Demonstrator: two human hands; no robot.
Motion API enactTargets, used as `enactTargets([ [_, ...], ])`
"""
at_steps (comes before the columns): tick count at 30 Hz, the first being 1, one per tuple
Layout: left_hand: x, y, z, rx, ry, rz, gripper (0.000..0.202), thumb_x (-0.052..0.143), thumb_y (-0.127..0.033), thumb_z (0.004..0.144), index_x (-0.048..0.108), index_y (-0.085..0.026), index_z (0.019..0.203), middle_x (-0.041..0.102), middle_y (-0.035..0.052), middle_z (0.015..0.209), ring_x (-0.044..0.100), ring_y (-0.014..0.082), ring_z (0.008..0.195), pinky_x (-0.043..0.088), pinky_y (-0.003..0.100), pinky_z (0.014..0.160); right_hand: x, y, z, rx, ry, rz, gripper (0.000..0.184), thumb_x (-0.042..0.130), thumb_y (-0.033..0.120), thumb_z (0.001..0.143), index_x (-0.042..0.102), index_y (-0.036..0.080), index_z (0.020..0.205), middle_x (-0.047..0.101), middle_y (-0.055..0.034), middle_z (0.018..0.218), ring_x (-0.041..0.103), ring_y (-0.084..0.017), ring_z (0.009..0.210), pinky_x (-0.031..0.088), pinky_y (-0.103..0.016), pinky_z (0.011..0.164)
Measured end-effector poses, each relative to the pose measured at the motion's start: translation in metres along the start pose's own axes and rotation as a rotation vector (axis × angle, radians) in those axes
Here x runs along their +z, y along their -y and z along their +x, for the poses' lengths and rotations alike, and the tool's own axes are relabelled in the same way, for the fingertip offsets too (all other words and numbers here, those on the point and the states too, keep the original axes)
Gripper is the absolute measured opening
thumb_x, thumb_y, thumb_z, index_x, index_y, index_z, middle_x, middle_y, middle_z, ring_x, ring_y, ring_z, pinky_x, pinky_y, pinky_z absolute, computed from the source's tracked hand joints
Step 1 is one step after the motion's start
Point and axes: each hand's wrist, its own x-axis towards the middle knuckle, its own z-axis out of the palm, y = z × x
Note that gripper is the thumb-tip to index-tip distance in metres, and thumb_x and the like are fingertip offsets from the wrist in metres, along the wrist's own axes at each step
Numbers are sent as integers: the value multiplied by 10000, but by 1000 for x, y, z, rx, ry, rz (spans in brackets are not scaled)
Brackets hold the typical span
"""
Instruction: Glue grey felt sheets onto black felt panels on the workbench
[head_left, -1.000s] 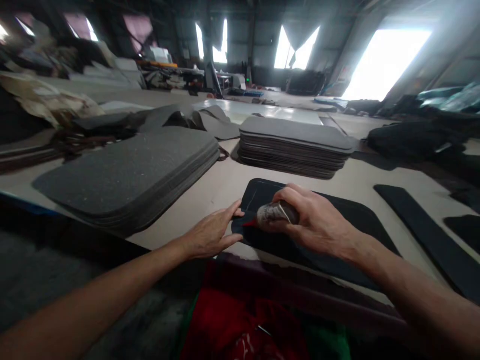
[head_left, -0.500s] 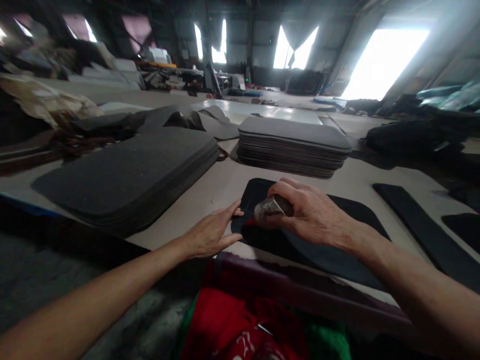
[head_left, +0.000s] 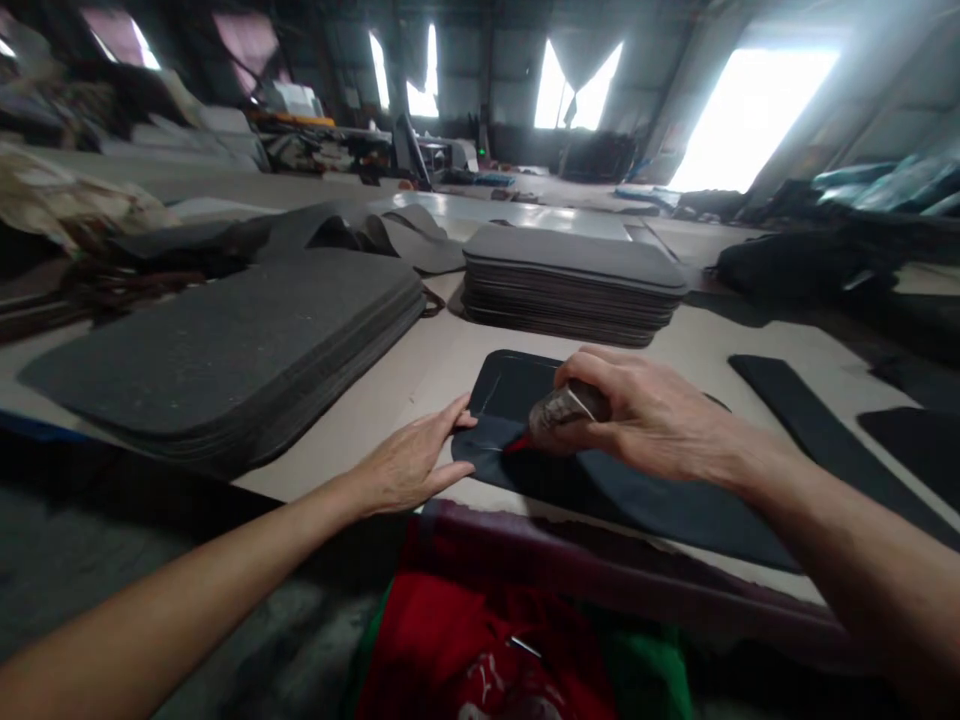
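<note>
A dark rounded mat piece (head_left: 600, 490) lies flat on the table right in front of me. My left hand (head_left: 409, 462) rests with fingers stretched out on the mat's left edge, pressing it down. My right hand (head_left: 645, 415) is closed round a grey tube with a red tip (head_left: 559, 412). The red tip touches the mat near its left end, just right of my left fingertips. A thin pale line shows on the mat beside the tip.
A thick stack of grey felt mats (head_left: 225, 350) sits at the left, another stack (head_left: 570, 285) behind the dark mat. Dark strips (head_left: 810, 415) lie at the right. The table's front edge (head_left: 600, 560) runs below, with red and green cloth (head_left: 487, 650) under it.
My right hand with the tube shifted slightly left, then back right along the mat's left end. The left hand stayed on the mat's edge. The view drifted a little.
</note>
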Motion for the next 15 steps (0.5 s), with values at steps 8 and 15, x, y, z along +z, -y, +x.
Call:
enactTargets([
  [8,-1,1,0,-22,28,24,835,573,-420,951,65,-207,1578,515,105,1486,502,238,1354,367,402,1167,-14,-25,-36,155,34,-12,241,681,405,816,584,246,969,615,11,905,535,-178,768,318,-282,625],
  [15,-2,4,0,-41,40,71,816,504,-535,961,87,-198,1576,518,119,1488,499,270,1362,366,448,1168,-28,-48,-79,275,0,-4,205,660,326,779,631,224,954,625,1,866,556,-176,745,348,-277,622],
])
